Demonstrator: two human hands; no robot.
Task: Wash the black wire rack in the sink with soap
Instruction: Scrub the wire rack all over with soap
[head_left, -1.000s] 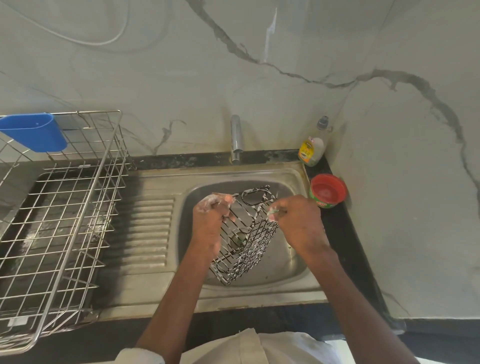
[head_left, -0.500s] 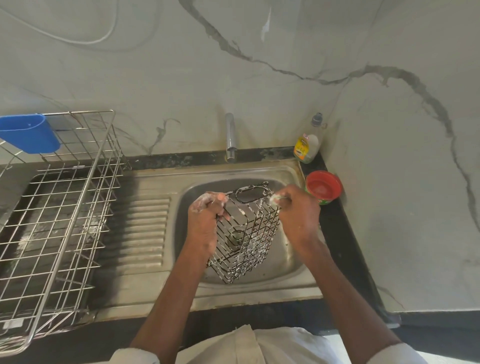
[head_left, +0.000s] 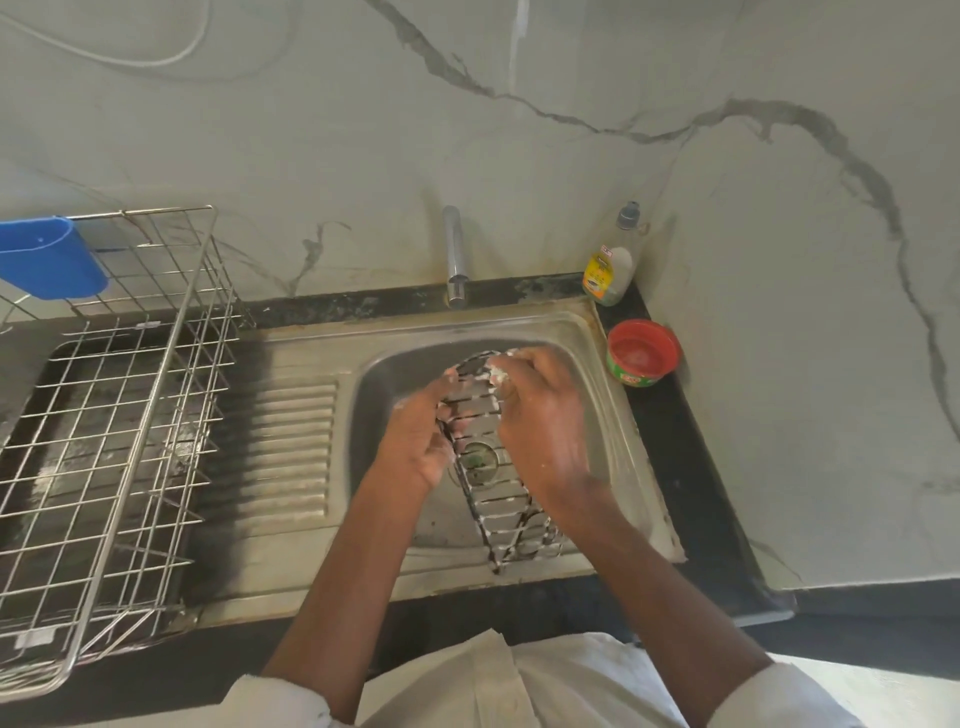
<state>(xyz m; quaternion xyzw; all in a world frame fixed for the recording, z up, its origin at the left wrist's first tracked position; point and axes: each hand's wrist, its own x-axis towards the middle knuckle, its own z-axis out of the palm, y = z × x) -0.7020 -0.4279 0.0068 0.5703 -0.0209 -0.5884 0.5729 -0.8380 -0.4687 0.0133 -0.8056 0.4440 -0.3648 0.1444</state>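
Wall: marble-look panels (head_left: 571, 156) with grey veins stood behind and to the right of the dark desk (head_left: 696, 467).
Sink: a steel sink (head_left: 618, 415) was set in the desk, its ribbed drainboard (head_left: 291, 447) on the left and a tap (head_left: 453, 254) at the far edge.
Black wire rack: the black wire rack (head_left: 493, 499) was held over the basin, streaked with white soap foam, its near end above the front rim.
Left hand: the left hand (head_left: 415, 441) gripped the rack's left side, fingers curled round the wires.
Right hand: the right hand (head_left: 540, 415) curled over the rack's far right part, foam on the fingertips.
Containers: a soap bottle (head_left: 608, 265) stood in the far right corner; just nearer, a red tub (head_left: 641, 351) held pale soap.
Drying basket: a wire dish basket (head_left: 104, 415) sat at the left, a blue cup (head_left: 47, 257) hung on its far rim.
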